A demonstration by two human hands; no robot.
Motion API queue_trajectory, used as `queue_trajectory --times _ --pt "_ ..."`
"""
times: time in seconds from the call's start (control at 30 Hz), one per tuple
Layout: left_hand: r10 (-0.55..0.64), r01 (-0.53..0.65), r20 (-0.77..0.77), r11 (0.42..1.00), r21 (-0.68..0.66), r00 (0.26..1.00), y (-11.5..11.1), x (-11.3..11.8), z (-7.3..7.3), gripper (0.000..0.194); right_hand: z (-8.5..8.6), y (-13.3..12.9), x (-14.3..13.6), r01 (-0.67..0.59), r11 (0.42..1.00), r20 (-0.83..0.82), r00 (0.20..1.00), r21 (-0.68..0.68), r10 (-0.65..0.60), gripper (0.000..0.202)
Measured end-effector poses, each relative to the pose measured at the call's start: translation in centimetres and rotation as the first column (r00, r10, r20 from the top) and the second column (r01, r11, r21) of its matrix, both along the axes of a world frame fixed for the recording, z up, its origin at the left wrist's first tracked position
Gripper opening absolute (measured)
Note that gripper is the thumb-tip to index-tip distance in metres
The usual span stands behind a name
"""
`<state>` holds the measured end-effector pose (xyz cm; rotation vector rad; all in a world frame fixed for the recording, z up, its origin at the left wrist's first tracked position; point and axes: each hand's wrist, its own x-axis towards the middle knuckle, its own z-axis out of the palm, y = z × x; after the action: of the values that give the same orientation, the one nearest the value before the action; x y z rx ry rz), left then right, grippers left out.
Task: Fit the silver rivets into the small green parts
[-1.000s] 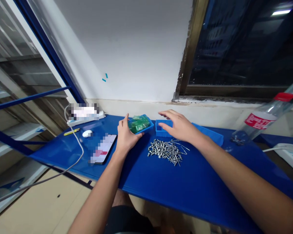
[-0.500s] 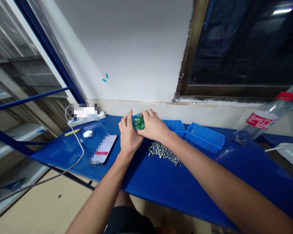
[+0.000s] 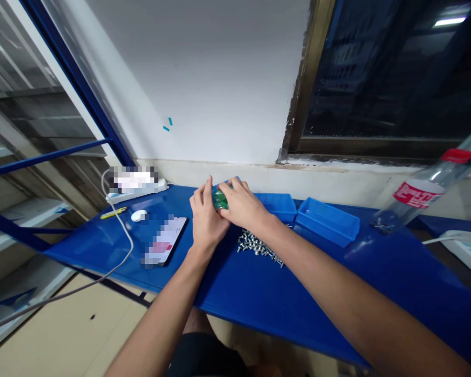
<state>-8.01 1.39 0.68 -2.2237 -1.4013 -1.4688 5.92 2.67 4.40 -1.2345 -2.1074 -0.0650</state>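
Observation:
Between my two hands sits a green see-through, shiny plastic object (image 3: 220, 200), mostly covered by fingers; its full shape is hidden. My left hand (image 3: 208, 217) is closed against its left side, with the thumb pointing up. Over its right side and top, my right hand (image 3: 241, 201) curls its fingers. Something blue shows just behind the right fingers. Below the right wrist, a heap of silver screws (image 3: 257, 245) lies on the blue table (image 3: 235, 283), partly hidden by my right forearm.
Two blue bins (image 3: 278, 205) (image 3: 329, 222) stand along the wall. A clear bottle with a red cap (image 3: 419, 191) leans at the right. Leftward lie a phone (image 3: 167, 243), a white mouse-like object (image 3: 138, 215), a yellow cutter (image 3: 113, 213), a cable (image 3: 130, 241) and a power strip (image 3: 141, 191).
My right hand has shifted slightly left over the green object, covering more of it, and its fingers are more spread. My left hand stays nearly in place. The view has moved slightly.

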Motion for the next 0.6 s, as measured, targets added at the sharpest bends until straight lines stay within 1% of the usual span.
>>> queue_trajectory --times 0.1,0.3,0.6 --pt "-0.014 0.015 -0.006 1.0 0.025 1.0 -0.3 0.1 0.3 0.092 0.1 0.3 -0.5 0.031 0.998 -0.022 0.999 -0.06 -0.032 0.046" --pt "-0.026 0.023 0.032 0.994 0.111 0.999 -0.4 -0.1 0.7 0.074 0.3 0.6 -1.6 0.068 0.998 -0.067 0.995 -0.013 -0.069 0.048" --pt "-0.044 0.03 0.064 0.978 0.206 0.997 0.1 -0.2 0.6 0.073 0.6 1.1 -1.5 0.031 0.997 -0.137 0.99 -0.069 -0.04 0.052"
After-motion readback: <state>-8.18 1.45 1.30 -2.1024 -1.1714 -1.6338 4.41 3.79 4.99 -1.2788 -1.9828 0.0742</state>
